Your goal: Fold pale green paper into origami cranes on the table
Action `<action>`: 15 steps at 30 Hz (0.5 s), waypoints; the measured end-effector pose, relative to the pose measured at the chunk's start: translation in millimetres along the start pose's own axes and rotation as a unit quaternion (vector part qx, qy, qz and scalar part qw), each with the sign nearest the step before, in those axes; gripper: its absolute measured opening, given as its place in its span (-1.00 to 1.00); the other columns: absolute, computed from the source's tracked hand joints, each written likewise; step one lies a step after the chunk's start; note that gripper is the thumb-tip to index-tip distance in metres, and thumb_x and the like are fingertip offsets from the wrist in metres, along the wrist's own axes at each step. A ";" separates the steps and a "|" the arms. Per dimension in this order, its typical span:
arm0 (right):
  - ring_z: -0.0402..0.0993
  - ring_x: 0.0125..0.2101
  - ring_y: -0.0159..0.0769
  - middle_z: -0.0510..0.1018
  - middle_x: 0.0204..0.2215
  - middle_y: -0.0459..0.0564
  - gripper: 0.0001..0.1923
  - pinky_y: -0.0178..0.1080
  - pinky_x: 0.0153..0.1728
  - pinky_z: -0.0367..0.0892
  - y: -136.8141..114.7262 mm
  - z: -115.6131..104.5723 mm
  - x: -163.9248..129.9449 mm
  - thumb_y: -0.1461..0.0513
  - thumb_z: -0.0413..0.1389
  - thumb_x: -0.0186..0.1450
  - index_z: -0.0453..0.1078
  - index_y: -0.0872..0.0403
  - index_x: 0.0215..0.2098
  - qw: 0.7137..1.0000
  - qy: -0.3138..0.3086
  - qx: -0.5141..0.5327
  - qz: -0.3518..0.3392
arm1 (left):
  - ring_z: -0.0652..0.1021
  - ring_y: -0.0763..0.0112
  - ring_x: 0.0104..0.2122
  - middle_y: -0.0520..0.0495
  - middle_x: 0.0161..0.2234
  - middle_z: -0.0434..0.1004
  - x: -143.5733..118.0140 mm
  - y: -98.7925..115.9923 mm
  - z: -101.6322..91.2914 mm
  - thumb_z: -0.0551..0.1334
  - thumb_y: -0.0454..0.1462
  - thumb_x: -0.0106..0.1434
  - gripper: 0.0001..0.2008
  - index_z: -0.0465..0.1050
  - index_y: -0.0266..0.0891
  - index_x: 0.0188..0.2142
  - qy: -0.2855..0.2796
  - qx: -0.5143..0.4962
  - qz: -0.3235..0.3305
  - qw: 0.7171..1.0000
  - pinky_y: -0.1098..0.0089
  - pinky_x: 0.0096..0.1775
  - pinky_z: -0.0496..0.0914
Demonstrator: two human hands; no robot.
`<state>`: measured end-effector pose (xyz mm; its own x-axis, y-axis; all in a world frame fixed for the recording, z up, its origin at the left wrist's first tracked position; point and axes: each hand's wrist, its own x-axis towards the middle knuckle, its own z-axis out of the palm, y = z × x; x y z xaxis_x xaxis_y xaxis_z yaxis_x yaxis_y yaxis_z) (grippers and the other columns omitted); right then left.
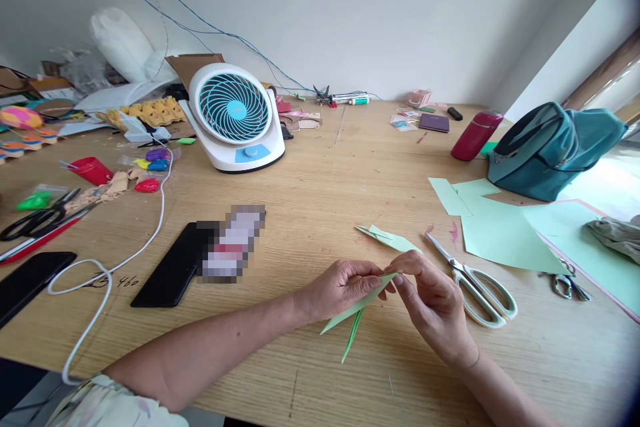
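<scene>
Handwriting on the wooden table (320, 213), pencilled near the phones: reads roughly "460"; digits before it partly under the white cable (125, 260), not legible. Card lying on one phone is blurred, no text readable. Fan (235, 117) badge too small to read.

Counts: two dark phones (170, 270) (27, 280), both face down or dark. Three pairs of scissors: white-handled (475, 283) just right of the hands, black-handled (35, 217) at left, small metal pair (567, 283) on the paper sheets. One fan, one red bottle (475, 135) lying on its side, one teal bag (545, 147), one red cup (93, 170).

Containers: red cup holds a thin stick; bag is zipped, contents hidden.

Hands: left hand (340, 290) pinches one end of a folded light-green paper strip (357, 310) between thumb and fingers; right hand (433, 300) has thumb and forefinger closed on the same end. Strip is held just above the table's near edge, slanting down-left. A second green scrap (387, 237) lies just beyond the hands; larger green sheets (500, 230) at right.
</scene>
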<state>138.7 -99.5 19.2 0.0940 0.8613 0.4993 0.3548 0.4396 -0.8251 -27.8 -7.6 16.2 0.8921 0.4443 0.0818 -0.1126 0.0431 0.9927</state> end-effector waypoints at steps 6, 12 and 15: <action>0.45 -0.36 -0.22 0.49 -0.42 -0.02 -0.87 -0.10 -0.30 0.37 -2.2 -0.2 2.4 0.31 0.07 0.39 0.42 0.02 -0.31 1.000 0.009 -0.017 -0.007 | 0.54 0.31 -0.19 -0.16 -0.27 0.55 -0.5 2.3 -0.1 0.18 -0.01 0.35 -0.59 0.53 -0.33 -0.12 0.015 0.016 0.006 1.000 0.29 -0.08 0.40; 0.46 -0.36 -0.21 0.51 -0.42 -0.02 -0.87 -0.10 -0.29 0.37 -1.3 -0.5 1.2 0.31 0.08 0.38 0.42 0.02 -0.31 1.000 0.011 -0.025 -0.009 | 0.55 0.31 -0.19 -0.15 -0.27 0.56 -1.0 6.7 1.2 0.15 -0.05 0.38 -0.62 0.54 -0.32 -0.13 0.033 0.059 0.016 0.998 0.32 -0.09 0.43; 0.46 -0.36 -0.21 0.52 -0.41 -0.01 -0.87 -0.11 -0.30 0.37 -1.4 -0.6 1.3 0.31 0.08 0.39 0.42 0.02 -0.31 1.000 0.009 -0.026 -0.011 | 0.56 0.35 -0.23 -0.13 -0.30 0.57 -1.2 7.1 2.1 0.14 -0.07 0.40 -0.64 0.56 -0.32 -0.19 0.049 0.087 0.026 0.995 0.36 -0.12 0.43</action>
<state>138.9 -99.1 21.2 0.1027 0.8466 0.5222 0.4044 0.4441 -0.7995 -28.8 -9.7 23.3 0.8396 0.5267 0.1327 -0.0728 -0.1330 0.9884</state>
